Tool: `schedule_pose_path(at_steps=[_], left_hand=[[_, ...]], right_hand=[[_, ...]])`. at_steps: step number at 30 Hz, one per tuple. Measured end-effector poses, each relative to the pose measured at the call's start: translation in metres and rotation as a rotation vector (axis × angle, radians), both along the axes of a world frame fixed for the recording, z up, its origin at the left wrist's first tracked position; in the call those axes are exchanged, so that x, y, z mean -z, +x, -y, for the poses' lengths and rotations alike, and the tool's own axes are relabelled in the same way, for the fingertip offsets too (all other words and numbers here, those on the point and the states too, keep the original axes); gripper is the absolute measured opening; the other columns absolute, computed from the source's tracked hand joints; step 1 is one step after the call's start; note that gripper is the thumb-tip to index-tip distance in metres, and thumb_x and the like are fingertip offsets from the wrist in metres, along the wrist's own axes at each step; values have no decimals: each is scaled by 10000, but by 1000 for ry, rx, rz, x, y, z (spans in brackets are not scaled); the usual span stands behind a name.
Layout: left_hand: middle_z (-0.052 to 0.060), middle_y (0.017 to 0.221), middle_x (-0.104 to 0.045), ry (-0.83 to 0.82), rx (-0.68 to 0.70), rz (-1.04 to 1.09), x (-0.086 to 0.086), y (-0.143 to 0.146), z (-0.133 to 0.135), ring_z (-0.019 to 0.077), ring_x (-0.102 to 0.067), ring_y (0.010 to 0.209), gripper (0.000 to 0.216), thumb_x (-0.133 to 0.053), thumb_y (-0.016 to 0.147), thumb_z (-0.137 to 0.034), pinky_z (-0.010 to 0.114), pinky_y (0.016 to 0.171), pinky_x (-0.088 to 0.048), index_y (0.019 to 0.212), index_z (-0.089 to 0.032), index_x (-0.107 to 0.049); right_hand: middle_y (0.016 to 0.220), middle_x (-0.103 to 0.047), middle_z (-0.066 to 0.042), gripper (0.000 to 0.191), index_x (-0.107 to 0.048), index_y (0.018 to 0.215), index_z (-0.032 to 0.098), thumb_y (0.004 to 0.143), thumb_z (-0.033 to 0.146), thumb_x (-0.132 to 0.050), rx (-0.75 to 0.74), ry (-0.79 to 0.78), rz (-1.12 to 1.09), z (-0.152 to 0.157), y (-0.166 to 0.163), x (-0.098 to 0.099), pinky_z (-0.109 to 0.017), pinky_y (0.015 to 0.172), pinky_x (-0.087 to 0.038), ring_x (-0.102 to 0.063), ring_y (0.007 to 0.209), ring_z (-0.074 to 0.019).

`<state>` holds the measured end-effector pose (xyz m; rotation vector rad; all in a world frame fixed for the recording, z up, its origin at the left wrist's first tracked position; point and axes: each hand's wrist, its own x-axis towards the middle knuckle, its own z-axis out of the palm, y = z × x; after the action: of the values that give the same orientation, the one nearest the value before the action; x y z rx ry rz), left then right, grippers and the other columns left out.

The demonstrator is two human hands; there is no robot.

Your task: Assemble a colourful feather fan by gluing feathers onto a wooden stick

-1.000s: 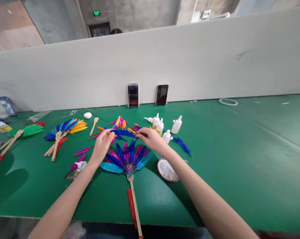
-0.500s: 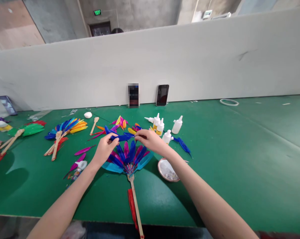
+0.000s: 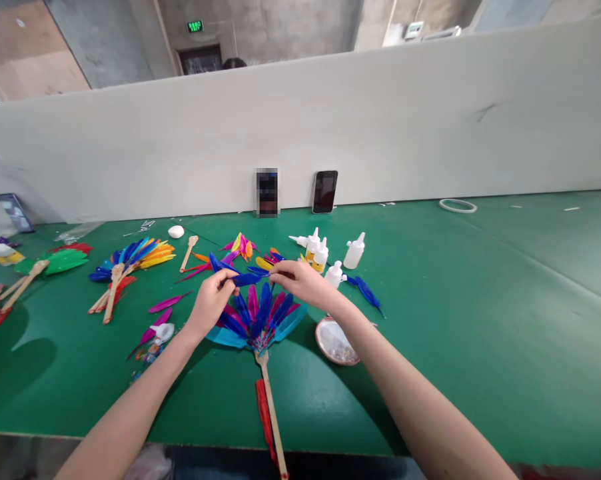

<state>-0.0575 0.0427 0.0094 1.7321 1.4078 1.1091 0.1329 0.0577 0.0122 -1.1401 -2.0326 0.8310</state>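
Observation:
My left hand (image 3: 213, 297) is closed in a pinch on a blue feather (image 3: 248, 279), held level above the table. At the feather's right end, my right hand (image 3: 293, 275) pinches with thumb and forefinger, apparently on its thin quill. Just below both hands lies a feather fan (image 3: 262, 320) with blue, magenta and turquoise feathers spread out. Its wooden handle (image 3: 273, 410) points toward me, with a red tassel (image 3: 264, 413) beside it. Behind my right wrist stand several white glue bottles (image 3: 320, 255).
Right of the fan is a small bowl (image 3: 325, 353) of tiny pieces, partly behind my right forearm. Loose magenta feathers (image 3: 168, 303) and another feather fan (image 3: 140, 253) lie left. Blue feathers (image 3: 368, 293) lie right. Two phones, one a black phone (image 3: 325, 192), lean on the white partition (image 3: 405, 127).
The blue feather has turned slightly and dipped a little between my fingers. My left hand has shifted very slightly; my right hand stays nearly in place.

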Motion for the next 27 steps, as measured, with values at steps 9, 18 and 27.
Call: schedule_pose_path(at_steps=[9, 18, 27], left_hand=[[12, 662, -608, 40, -44, 130, 0, -9, -6, 169, -580, 670, 244, -474, 681, -381, 280, 663, -444, 765, -167, -556], [-30, 558, -521, 4, 39, -75, 0, -2, 2, 121, -486, 548, 174, -517, 685, -344, 220, 532, -383, 648, -174, -511], [-44, 567, -464, 13, 54, -167, 6, -5, 0, 113, -459, 539, 162, -453, 705, -326, 222, 537, -362, 670, -174, -496]], right_hand=[[660, -583, -12, 166, -571, 666, 158, 781, 169, -452, 38, -1, -24, -2, 8, 1, -226, 565, -367, -491, 585, -111], [651, -601, -12, 166, -581, 665, 166, 782, 143, -466, 9, 23, 69, 0, 1, 0, -227, 568, -351, -511, 591, -118], [659, -604, -14, 168, -579, 664, 167, 784, 134, -466, 1, 15, 67, 0, 2, 0, -225, 564, -356, -511, 586, -114]])
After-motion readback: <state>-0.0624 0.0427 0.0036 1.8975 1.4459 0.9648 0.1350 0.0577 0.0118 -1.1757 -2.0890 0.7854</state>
